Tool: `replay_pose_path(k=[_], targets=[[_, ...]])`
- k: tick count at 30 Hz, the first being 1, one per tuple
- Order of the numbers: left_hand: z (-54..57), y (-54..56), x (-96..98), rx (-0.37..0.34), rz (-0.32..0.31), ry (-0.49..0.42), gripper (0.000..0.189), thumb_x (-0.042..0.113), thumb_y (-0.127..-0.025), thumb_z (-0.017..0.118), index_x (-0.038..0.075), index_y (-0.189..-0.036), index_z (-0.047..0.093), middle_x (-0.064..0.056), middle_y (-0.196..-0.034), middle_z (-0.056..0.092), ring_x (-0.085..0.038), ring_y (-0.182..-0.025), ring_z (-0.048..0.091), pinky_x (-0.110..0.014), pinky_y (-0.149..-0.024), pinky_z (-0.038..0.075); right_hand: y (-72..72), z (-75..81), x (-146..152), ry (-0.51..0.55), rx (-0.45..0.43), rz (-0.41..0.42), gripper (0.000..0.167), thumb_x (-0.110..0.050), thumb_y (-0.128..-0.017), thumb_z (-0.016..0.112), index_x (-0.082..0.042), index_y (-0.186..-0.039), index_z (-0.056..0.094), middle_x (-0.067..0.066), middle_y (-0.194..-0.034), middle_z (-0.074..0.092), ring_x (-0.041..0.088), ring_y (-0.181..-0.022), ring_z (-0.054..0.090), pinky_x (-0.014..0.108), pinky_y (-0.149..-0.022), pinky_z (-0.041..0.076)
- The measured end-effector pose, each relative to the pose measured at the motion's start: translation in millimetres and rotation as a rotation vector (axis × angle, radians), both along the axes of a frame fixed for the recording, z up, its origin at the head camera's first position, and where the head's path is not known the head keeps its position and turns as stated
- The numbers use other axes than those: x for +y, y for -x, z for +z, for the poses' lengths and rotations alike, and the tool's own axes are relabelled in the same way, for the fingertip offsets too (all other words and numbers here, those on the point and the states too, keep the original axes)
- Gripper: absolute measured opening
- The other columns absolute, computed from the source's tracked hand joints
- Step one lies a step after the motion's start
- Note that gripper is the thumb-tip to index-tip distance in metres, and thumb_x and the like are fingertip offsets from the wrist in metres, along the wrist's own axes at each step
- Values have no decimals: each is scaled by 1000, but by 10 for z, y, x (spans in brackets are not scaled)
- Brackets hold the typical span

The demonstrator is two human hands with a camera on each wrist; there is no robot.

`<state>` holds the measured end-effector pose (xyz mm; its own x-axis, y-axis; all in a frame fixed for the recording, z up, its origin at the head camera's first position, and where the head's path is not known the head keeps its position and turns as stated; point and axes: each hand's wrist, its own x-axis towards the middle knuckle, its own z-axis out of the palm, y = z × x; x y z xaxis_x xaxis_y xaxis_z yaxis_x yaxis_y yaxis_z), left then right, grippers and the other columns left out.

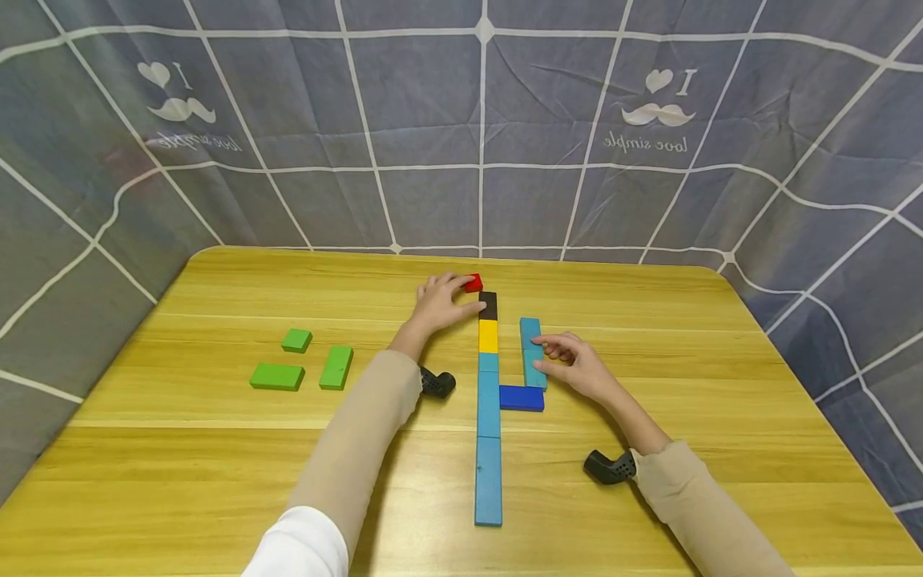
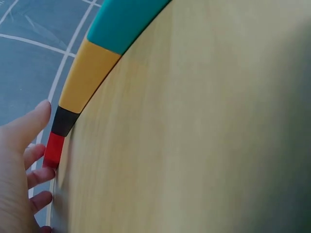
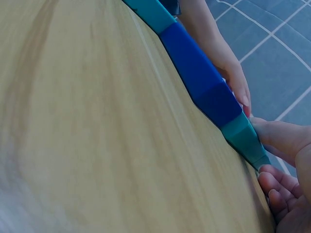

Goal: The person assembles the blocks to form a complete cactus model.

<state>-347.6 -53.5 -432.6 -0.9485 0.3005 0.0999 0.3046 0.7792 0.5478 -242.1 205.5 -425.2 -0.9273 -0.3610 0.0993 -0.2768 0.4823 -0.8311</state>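
In the head view, my left hand (image 1: 438,304) reaches to the far end of a line of blocks. Its index fingertip is at a small red block (image 1: 473,283); the thumb tip is beside a black block (image 1: 488,303). The left wrist view shows thumb and fingers spread beside the red block (image 2: 53,149). My right hand (image 1: 582,369) is at two light blue blocks (image 1: 530,330) laid end to end, index and thumb tips at their right edge, other fingers bent. In the right wrist view, thumb and fingers stand apart at the light blue block (image 3: 240,133).
A yellow block (image 1: 488,336) and several light blue blocks (image 1: 488,481) continue the line toward me. A dark blue block (image 1: 521,398) lies crosswise on its right. Three green blocks (image 1: 336,369) lie at left. A patterned curtain (image 1: 433,200) hangs behind the wooden table (image 1: 180,497).
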Motion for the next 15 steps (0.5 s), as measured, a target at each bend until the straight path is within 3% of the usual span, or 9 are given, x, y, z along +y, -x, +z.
replay_pose_path(k=[2,15], targets=[[24,4,19,-16,-15,4,66,55,-81,58,23,-138,43,-7,-139,39,-28,-119,32,-46,-96,20,48,-82,36,-3,9,2,35,-14,-83,67,-4,-117,61,11,-94,52,21,-84,45,26,-74,37],[61,33,87,-65,-91,-3,60,49,-86,55,24,-139,40,-5,-143,33,-27,-122,29,-44,-92,19,83,-64,45,1,-1,1,36,-15,-82,68,-5,-116,62,10,-95,54,21,-85,46,26,-74,38]])
